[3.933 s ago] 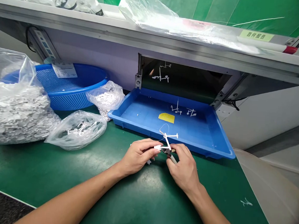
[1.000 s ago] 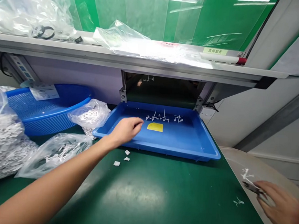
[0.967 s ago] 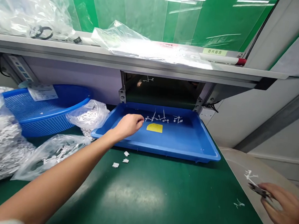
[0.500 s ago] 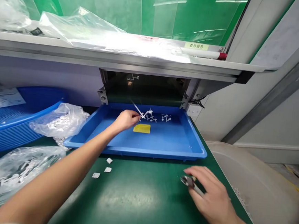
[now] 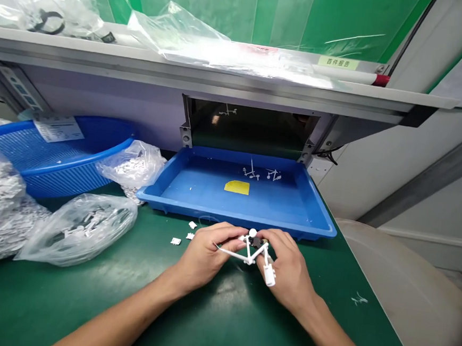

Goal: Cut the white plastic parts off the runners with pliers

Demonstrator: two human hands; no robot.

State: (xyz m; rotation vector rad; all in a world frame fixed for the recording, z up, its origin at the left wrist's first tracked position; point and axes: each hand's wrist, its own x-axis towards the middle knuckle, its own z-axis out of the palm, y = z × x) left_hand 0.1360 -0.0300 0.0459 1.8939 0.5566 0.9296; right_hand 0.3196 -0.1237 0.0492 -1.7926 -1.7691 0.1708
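Note:
My left hand (image 5: 204, 251) is closed on a branched white plastic sprue (image 5: 249, 261), just in front of the blue tray. A small white part hangs from the sprue's right side. Closed around a pair of nippers (image 5: 256, 242), my right hand (image 5: 293, 271) meets the left at the sprue. The nippers' dark head is among the sprue's arms; their handles are mostly hidden by my fingers. Several small white plastic parts (image 5: 175, 241) lie on the green table left of my left hand. More white sprues (image 5: 251, 173) rest inside the blue tray (image 5: 184, 205).
Clear bags of white parts (image 5: 78, 230) and a blue basket (image 5: 67, 171) stand at left. Behind the tray, a dark opening (image 5: 250, 129) holds another sprue. A white scrap (image 5: 359, 299) lies near the table's right edge, beside a large pale bin (image 5: 400, 261).
My left hand has drawn back from the tray with a sprue. My right hand has moved left with the nippers to meet it. The view has shifted left.

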